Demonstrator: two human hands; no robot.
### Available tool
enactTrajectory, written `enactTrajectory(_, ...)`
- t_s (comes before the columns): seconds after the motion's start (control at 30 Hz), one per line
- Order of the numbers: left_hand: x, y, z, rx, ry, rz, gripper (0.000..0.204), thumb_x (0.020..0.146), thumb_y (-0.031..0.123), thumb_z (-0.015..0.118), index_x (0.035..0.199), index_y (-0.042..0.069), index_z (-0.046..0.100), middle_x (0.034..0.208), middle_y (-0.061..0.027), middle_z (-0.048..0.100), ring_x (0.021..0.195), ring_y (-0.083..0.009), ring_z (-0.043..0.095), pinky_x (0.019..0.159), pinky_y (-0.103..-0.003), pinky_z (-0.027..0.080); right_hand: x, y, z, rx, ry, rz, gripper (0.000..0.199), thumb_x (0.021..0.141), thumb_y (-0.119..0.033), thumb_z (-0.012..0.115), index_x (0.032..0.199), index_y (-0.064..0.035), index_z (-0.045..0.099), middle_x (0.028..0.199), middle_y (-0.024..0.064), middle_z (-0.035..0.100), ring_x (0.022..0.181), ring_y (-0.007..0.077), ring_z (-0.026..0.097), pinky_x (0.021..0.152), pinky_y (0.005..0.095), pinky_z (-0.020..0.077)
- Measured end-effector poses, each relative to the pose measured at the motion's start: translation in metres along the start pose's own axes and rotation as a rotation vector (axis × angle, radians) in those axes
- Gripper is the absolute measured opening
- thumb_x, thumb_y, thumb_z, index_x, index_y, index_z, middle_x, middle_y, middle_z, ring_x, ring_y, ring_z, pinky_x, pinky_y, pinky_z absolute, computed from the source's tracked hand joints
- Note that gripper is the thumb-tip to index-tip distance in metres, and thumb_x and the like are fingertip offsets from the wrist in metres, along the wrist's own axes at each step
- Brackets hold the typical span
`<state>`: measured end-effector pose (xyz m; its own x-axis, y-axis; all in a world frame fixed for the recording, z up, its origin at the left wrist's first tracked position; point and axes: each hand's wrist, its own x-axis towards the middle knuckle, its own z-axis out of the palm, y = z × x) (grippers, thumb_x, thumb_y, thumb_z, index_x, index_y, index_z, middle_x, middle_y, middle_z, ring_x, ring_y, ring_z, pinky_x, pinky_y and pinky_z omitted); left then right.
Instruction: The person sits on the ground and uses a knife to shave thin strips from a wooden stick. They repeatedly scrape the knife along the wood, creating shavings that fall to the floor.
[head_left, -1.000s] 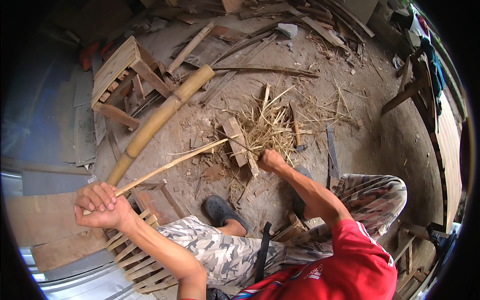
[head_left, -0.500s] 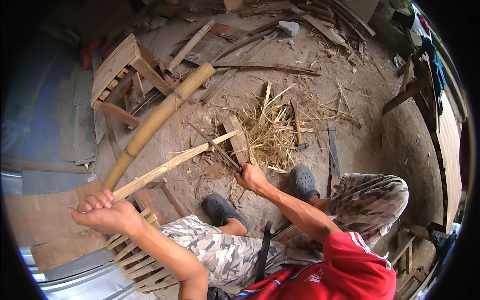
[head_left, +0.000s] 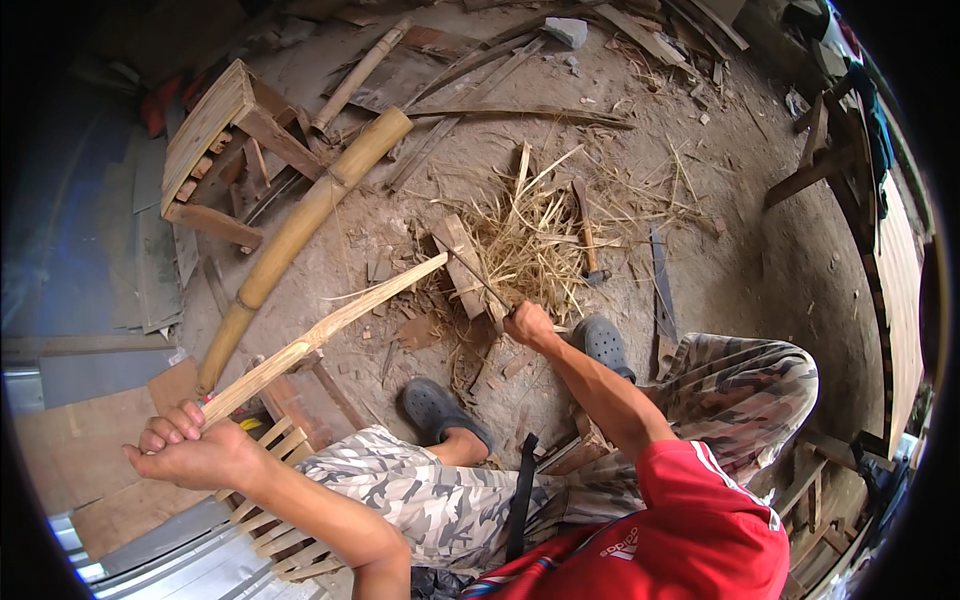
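Observation:
My left hand is closed round the near end of a long, pale split bamboo strip. The strip slants up to the right, and its far tip ends beside a flat wooden block on the ground. In my right hand, the fingers wrap the handle of a long, thin-bladed knife. Its dark blade points up and left across the block, just beyond the strip's tip. A heap of bamboo shavings lies right of the block, with a hammer on its right side.
A thick bamboo pole lies left of the strip, against a low wooden stool. A flat dark metal blade rests on the dirt floor to the right. Scrap boards lie at the back. My clogs flank the work spot.
My right hand and the knife have moved right, so the blade no longer crosses the strip. My left hand and the strip have shifted slightly left and down. The whole view has shifted a little.

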<state>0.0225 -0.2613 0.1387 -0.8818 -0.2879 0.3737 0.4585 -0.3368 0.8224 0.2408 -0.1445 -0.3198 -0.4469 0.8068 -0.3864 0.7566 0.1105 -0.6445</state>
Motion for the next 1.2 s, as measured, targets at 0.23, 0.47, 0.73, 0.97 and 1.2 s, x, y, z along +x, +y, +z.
enactTrajectory(0.23, 0.014, 0.000, -0.012, 0.028, 0.034, 0.068, 0.044, 0.100, 0.035, 0.042, 0.063, 0.017, 0.028, 0.053, 0.0023, 0.025, 0.045, -0.0113, 0.019, 0.045, -0.027, 0.024, -0.047, -0.131, -0.052, 0.119, -0.268, -0.086, 0.026, 0.085, -0.027, 0.060, 0.087, -0.0019, 0.065, 0.065, 0.0217, 0.064, 0.059, 0.0370, 0.065, 0.057, 0.0496, 0.0533)
enactTrajectory(0.47, 0.016, -0.008, -0.008, -0.018, 0.019, 0.009, 0.043, 0.099, 0.034, 0.042, 0.062, 0.016, 0.029, 0.052, 0.0014, 0.024, 0.044, -0.0119, 0.020, 0.044, -0.027, 0.024, -0.007, -0.076, -0.022, 0.140, -0.258, 0.157, 0.032, 0.084, -0.028, 0.058, 0.101, -0.0037, 0.070, 0.080, 0.0247, 0.069, 0.076, 0.0386, 0.070, 0.070, 0.0464, 0.0573)
enactTrajectory(0.73, 0.024, -0.011, -0.011, -0.004, 0.066, -0.015, 0.041, 0.098, 0.032, 0.042, 0.063, 0.016, 0.027, 0.054, 0.0009, 0.023, 0.046, -0.0125, 0.019, 0.046, -0.028, 0.024, 0.003, -0.057, 0.009, -0.119, 0.321, -0.492, 0.017, 0.084, -0.019, 0.055, 0.072, -0.0068, 0.052, 0.056, 0.0088, 0.052, 0.047, 0.0284, 0.055, 0.047, 0.0441, 0.0482)
enactTrajectory(0.97, 0.028, -0.008, -0.027, 0.015, 0.047, -0.008, 0.041, 0.098, 0.031, 0.042, 0.064, 0.016, 0.024, 0.055, 0.0011, 0.023, 0.046, -0.0125, 0.020, 0.047, -0.028, 0.026, -0.027, -0.106, -0.028, 0.144, -0.279, 0.019, 0.031, 0.082, -0.028, 0.062, 0.097, -0.0011, 0.066, 0.075, 0.0224, 0.067, 0.074, 0.0406, 0.068, 0.066, 0.0482, 0.0543)
enactTrajectory(1.2, 0.021, -0.007, -0.022, -0.013, 0.034, -0.040, 0.041, 0.097, 0.032, 0.042, 0.063, 0.016, 0.025, 0.055, 0.0009, 0.023, 0.045, -0.0124, 0.020, 0.047, -0.029, 0.026, 0.006, -0.041, -0.008, -0.126, 0.131, -0.174, 0.030, 0.080, -0.028, 0.058, 0.078, 0.0013, 0.065, 0.075, 0.0256, 0.067, 0.074, 0.0382, 0.069, 0.066, 0.0463, 0.0554)
